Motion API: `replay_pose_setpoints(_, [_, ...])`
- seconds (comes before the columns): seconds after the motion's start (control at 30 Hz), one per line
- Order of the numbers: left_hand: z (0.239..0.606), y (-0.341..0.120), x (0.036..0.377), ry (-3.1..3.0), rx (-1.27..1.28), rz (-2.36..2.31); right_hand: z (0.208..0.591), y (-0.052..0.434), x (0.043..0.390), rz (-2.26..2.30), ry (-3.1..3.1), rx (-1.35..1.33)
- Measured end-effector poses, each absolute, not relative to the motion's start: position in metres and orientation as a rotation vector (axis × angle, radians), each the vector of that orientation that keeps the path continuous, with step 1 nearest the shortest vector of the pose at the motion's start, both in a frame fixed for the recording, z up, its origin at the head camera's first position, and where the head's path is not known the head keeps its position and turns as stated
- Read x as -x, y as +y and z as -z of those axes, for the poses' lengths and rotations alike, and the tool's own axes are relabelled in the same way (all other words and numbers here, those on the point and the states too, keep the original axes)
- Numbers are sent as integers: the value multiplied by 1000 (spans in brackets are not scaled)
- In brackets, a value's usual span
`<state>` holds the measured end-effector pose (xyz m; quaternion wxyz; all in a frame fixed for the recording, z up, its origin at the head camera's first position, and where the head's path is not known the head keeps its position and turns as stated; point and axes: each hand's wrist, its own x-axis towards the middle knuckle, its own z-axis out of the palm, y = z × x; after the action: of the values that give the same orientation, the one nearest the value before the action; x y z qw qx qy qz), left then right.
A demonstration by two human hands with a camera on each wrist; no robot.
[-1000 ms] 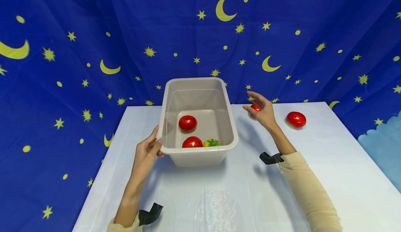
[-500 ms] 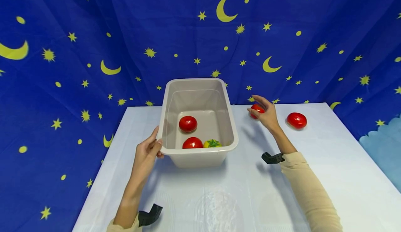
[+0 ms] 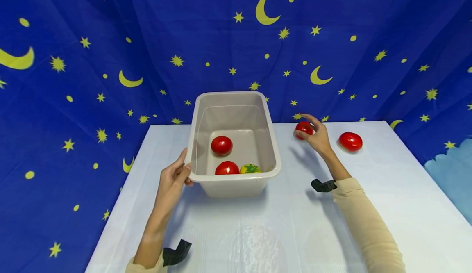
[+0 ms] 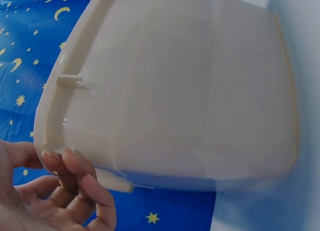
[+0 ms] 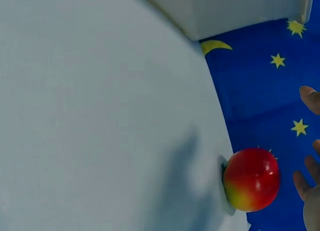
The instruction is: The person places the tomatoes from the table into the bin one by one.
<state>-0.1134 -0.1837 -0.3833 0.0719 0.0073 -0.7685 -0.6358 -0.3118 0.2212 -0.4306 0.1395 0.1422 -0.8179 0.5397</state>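
The left hand gripped the near-left rim of the tub. The right hand, fingers spread, reached around but did not grip a red tomato right of the tub.

Item count: fruit, container, hands

Red tomatoes: four in total. Two lie inside the tub, one toward the far end and one at the near wall; two lie on the table, one at the right hand and one farther right. Yellow fruit with green top: one, inside the tub. Beige plastic tub: one. White table: one. Hands: two, left hand and right hand. Black wrist mounts: two, one at the left wrist and one at the right.
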Motion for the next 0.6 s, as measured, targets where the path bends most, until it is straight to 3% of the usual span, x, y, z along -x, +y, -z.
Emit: replay_pose_setpoints(0.6, [384, -186, 115, -2311, -9, 1884, 463, 246, 338, -1402, -2490, -283])
